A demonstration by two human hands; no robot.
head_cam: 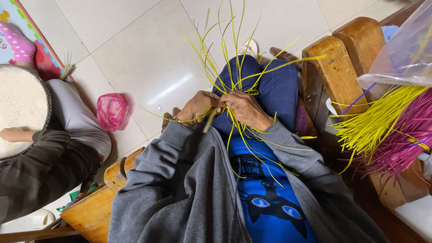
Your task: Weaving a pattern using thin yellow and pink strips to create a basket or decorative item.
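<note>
Left hand point(196, 107) and right hand point(245, 109) raised before chest, fingertips meeting — both curled tight, forearms converging in grey sleeves.

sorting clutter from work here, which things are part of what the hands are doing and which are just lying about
In hand: left hand and right hand on the yellow strands; spare yellow bundle and pink bundle alongside.

Lying about: pink bag on the floor, clear plastic bag, round tray of white grains by another person.

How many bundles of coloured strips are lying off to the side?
2: a yellow bundle and a pink bundle, both on the wooden bench at the right. More may lie past the frame edge.
</note>
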